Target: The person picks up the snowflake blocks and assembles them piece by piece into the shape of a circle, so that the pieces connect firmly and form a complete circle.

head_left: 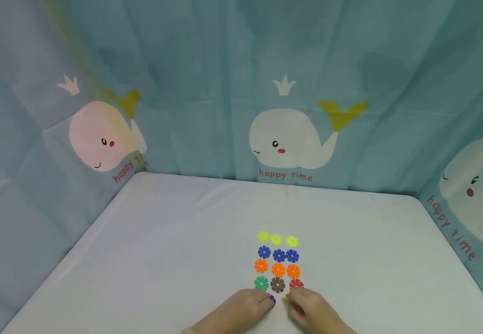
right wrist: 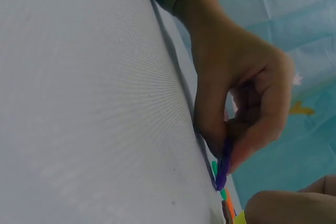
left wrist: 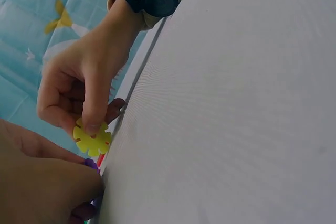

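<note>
My left hand (head_left: 243,308) pinches a purple notched plastic disc (right wrist: 224,167) between thumb and fingers, at the front of a grid of similar discs. The disc is tilted on edge in the right wrist view. Just to the right, my right hand (head_left: 310,308) pinches a yellow notched disc (left wrist: 93,139) by its edge; only a sliver of it shows in the head view. In front of the hands lie a green disc (head_left: 261,283), a brown disc (head_left: 277,285) and a red disc (head_left: 296,284), the red one partly covered by my right fingers.
Farther back on the white table (head_left: 174,241) are rows of three: orange discs (head_left: 278,270), blue discs (head_left: 279,255) and yellow discs (head_left: 276,239). Two of the blue ones touch or overlap. A blue curtain (head_left: 191,93) with whale prints hangs round the table's back and sides.
</note>
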